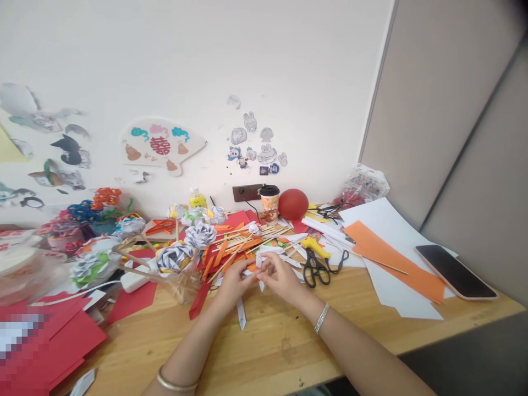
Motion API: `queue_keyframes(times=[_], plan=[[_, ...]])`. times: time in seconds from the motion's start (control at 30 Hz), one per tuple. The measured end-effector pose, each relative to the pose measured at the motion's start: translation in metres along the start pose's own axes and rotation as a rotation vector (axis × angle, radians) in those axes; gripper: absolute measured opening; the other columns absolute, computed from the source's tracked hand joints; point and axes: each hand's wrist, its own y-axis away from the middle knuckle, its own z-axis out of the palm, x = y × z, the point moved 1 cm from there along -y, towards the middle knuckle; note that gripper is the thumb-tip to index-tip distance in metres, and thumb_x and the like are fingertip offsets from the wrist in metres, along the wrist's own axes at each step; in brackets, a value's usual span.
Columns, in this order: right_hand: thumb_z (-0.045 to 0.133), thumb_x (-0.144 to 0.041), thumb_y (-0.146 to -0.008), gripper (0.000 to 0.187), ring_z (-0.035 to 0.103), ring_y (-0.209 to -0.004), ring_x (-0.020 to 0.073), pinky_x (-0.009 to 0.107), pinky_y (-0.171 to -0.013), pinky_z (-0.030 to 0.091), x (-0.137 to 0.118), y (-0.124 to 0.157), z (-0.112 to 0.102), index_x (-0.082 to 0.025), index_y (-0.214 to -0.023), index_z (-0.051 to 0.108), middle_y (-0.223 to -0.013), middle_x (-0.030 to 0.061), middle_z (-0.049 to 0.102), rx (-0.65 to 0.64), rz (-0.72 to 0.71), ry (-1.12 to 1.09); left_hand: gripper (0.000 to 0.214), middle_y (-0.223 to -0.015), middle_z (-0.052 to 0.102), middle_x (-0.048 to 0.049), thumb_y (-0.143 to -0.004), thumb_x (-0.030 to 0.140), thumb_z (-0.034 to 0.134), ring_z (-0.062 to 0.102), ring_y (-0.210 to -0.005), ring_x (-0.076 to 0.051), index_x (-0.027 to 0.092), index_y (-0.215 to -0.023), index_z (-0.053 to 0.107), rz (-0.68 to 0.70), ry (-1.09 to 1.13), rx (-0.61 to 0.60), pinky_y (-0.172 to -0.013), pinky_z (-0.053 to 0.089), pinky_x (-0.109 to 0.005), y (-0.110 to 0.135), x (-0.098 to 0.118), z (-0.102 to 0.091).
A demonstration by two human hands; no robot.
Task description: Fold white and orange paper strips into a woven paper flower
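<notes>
Over the middle of the wooden table, my left hand point(236, 281) and my right hand point(282, 278) meet at the fingertips. Both are closed on a small white-and-orange folded paper piece point(259, 259), mostly hidden behind the fingers. A white paper strip point(241, 314) with a pointed end lies just below my left hand. Behind the hands spreads a pile of thin wooden sticks point(235, 242) with orange, red and white paper strips. Black-handled scissors point(315, 270) lie to the right of my right hand, beside a yellow-handled tool point(315, 246).
White paper roses point(200, 235) on sticks stand left of the hands. Red paper sheets point(78, 344) lie at the front left. A lidded paper cup point(270, 204) and a red balloon point(293, 204) are at the back. Orange paper point(396, 261) and a phone point(456, 270) lie on the right.
</notes>
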Motion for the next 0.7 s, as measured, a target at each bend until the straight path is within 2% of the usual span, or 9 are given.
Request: queue_keyframes(times=[0.17,0.27,0.37,0.57,0.7], plan=[[0.061,-0.028,-0.072,0.023,0.051,-0.080,0.0158,0.027,-0.069,0.040,-0.005,-0.001,-0.002,-0.020,-0.093,0.053,-0.089,0.0026,0.056,-0.031,-0.121,0.170,0.033,-0.091,0.066,-0.0074,-0.072,0.039,0.052,0.059,-0.081,-0.021,0.016,-0.093,0.062,-0.094,0.086,0.050,-0.076,0.045,-0.033,-0.001,-0.002,0.002],[0.053,-0.017,-0.077,0.014,0.051,-0.083,0.0166,0.028,-0.072,0.040,-0.002,-0.002,-0.001,-0.020,-0.091,0.055,-0.089,0.0039,0.057,-0.037,-0.193,0.268,0.037,-0.095,0.065,-0.0074,-0.072,0.041,0.053,0.058,-0.084,-0.022,0.015,-0.096,0.060,-0.101,0.149,0.008,-0.077,0.045,-0.033,-0.001,-0.002,0.001],[0.045,-0.010,-0.080,0.017,0.051,-0.084,0.0169,0.029,-0.074,0.040,0.004,-0.002,0.001,-0.019,-0.089,0.056,-0.088,0.0048,0.058,-0.052,-0.244,0.350,0.041,-0.099,0.063,-0.0078,-0.069,0.042,0.056,0.057,-0.090,-0.023,0.015,-0.099,0.059,-0.107,0.201,-0.027,-0.079,0.046,-0.034,0.000,-0.004,0.002],[0.042,-0.013,-0.083,0.016,0.052,-0.082,0.0168,0.029,-0.073,0.042,0.006,-0.002,-0.002,-0.017,-0.088,0.056,-0.086,0.0060,0.060,-0.084,-0.280,0.409,0.044,-0.104,0.060,-0.0084,-0.071,0.044,0.053,0.058,-0.088,-0.021,0.015,-0.104,0.056,-0.161,0.353,-0.130,-0.069,0.050,-0.032,-0.001,-0.007,0.005],[0.040,-0.015,-0.084,0.017,0.053,-0.083,0.0164,0.029,-0.074,0.042,0.006,-0.001,-0.002,-0.017,-0.089,0.056,-0.087,0.0059,0.060,-0.088,-0.304,0.383,0.039,-0.097,0.062,-0.0070,-0.071,0.041,0.054,0.057,-0.082,-0.019,0.015,-0.100,0.059,-0.104,0.260,-0.118,-0.075,0.047,-0.033,-0.002,-0.003,-0.001]])
